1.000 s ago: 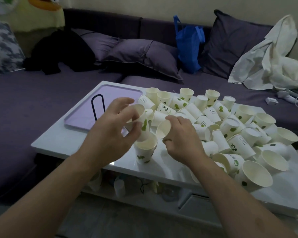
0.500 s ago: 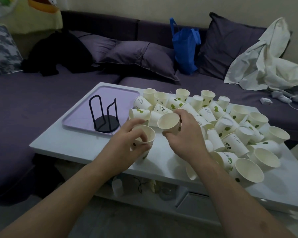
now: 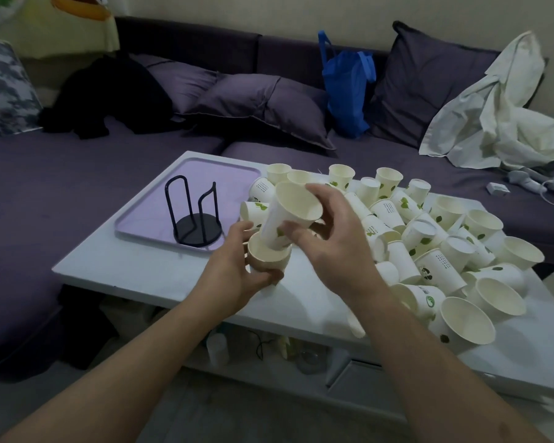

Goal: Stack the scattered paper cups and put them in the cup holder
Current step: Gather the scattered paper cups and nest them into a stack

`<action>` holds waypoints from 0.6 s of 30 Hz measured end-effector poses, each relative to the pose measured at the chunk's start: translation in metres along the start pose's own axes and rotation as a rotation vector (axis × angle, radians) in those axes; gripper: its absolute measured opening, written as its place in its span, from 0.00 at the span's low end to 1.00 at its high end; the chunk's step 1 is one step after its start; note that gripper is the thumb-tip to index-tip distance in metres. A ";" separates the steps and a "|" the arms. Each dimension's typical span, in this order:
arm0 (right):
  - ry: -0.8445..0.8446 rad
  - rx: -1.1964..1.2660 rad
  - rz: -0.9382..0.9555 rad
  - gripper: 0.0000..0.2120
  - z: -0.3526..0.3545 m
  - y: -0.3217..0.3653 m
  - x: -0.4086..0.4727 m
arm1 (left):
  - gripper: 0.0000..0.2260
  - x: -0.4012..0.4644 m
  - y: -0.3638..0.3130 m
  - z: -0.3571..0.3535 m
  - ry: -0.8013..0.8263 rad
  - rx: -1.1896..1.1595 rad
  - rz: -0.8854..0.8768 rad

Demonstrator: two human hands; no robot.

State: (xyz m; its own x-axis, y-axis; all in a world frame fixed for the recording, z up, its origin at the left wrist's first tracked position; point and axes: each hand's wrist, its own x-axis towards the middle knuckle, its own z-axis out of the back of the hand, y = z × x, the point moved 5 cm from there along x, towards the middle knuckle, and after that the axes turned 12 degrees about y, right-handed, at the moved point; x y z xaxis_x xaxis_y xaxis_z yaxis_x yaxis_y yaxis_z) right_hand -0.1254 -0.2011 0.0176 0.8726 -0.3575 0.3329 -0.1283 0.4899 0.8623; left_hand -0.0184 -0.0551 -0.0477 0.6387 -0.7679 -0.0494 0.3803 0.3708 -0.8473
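Note:
My left hand [image 3: 237, 266] grips a short stack of white paper cups [image 3: 267, 259] just above the white table [image 3: 141, 270]. My right hand [image 3: 330, 244] holds another paper cup [image 3: 288, 215] with green leaf prints, tilted, its base resting in the mouth of the stack. A pile of several scattered paper cups [image 3: 429, 238] covers the table's right half, some upright, many on their sides. The black wire cup holder [image 3: 195, 219] stands empty on a lilac tray [image 3: 147, 219] to the left of my hands.
A purple sofa [image 3: 77, 174] with cushions wraps behind and left of the table. A blue bag [image 3: 346, 87] and a white cloth [image 3: 499, 113] lie on it. Bottles and clutter sit on the shelf under the table.
My right hand lifted its cup up and left and tipped its base into the cup stack in my left hand. My left hand kept the stack near the table's front.

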 end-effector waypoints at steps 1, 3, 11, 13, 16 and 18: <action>0.041 -0.042 -0.019 0.29 -0.007 -0.002 0.000 | 0.43 0.002 0.001 -0.002 -0.003 -0.024 0.000; 0.129 -0.192 -0.067 0.31 -0.019 -0.009 -0.001 | 0.40 0.003 0.000 -0.004 -0.010 -0.052 -0.016; 0.247 -0.350 -0.241 0.26 -0.031 -0.024 -0.002 | 0.39 0.007 -0.004 -0.005 -0.024 -0.040 -0.067; 0.252 -0.379 -0.271 0.26 -0.032 -0.026 -0.001 | 0.38 0.009 -0.003 -0.006 -0.028 -0.068 -0.072; 0.251 -0.369 -0.282 0.28 -0.028 -0.025 -0.003 | 0.39 0.012 -0.003 -0.008 -0.029 -0.086 -0.062; 0.237 -0.396 -0.275 0.28 -0.018 -0.020 -0.009 | 0.43 0.014 -0.004 -0.009 -0.020 -0.089 -0.051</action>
State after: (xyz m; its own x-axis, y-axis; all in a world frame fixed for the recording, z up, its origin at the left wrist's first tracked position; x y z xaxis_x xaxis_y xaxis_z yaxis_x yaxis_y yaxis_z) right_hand -0.1217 -0.1933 -0.0096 0.9372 -0.3482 -0.0197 0.2679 0.6825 0.6800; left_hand -0.0169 -0.0715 -0.0500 0.6338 -0.7735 0.0045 0.3523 0.2834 -0.8919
